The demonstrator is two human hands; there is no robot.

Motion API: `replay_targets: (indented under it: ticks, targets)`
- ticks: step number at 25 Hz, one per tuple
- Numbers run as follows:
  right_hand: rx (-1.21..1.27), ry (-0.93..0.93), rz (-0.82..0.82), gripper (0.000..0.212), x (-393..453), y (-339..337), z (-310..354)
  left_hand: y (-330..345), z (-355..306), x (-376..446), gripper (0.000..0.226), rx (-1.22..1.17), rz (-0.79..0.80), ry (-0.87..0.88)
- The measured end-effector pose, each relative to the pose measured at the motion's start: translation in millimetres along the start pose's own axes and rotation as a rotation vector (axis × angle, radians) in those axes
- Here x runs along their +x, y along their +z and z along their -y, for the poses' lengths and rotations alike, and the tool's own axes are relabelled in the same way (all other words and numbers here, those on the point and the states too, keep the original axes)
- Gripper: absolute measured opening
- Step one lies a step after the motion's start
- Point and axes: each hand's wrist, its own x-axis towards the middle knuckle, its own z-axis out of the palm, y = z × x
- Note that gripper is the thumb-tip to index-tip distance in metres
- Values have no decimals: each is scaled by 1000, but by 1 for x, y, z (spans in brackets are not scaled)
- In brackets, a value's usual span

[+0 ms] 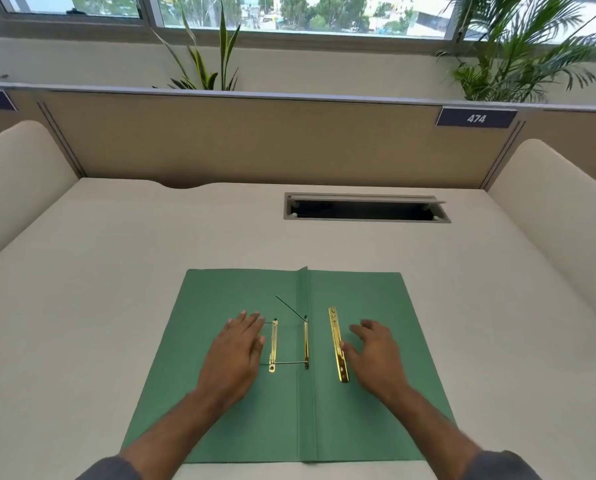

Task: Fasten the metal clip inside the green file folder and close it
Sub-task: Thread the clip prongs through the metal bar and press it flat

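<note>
Desk [116,271] wide; open folder [220,427] central, hands [236,355] flat, empty.

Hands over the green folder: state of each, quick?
Left hand: open, flat on the green paper file folder, holding nothing.
Right hand: open, holding nothing.

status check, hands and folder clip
Left hand flat on open green folder, empty. Right hand open beside loose gold clip bar. Clip unfastened. Nothing in the way.
</note>
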Motion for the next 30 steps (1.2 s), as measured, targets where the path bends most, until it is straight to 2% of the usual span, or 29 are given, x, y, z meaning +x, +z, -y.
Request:
replay_targets:
  ticks: [4, 7, 11, 15, 18, 21, 25, 30]
  targets:
    - [12, 55, 1, 25, -17, 6, 4, 7, 0, -18, 41, -15, 34, 71]
    - [-67, 89, 48, 28, -21, 10, 12, 13, -1, -27, 37, -56, 34, 93]
    - [-116, 127, 82, 17, -17, 13, 21, 16, -6, -31, 32, -111, 22, 107]
    - [-36, 188, 139, 23, -13, 14, 21, 17, -11, -31, 26, -174, -12, 120]
    - [52, 191, 166, 14, -10, 14, 19, 16, -16, -30, 17, -216, -49, 138]
    - [217, 212, 141, 9, -11, 15, 16, 16, -25, -30, 16, -262, -62, 135]
    - [659, 340, 106, 25, -14, 7, 11, 17, -38, -26, 18, -341, -59, 71]
    - [1106, 416, 196, 19, -13, -9, 14, 20, -57, -19, 19, -402, -88, 58]
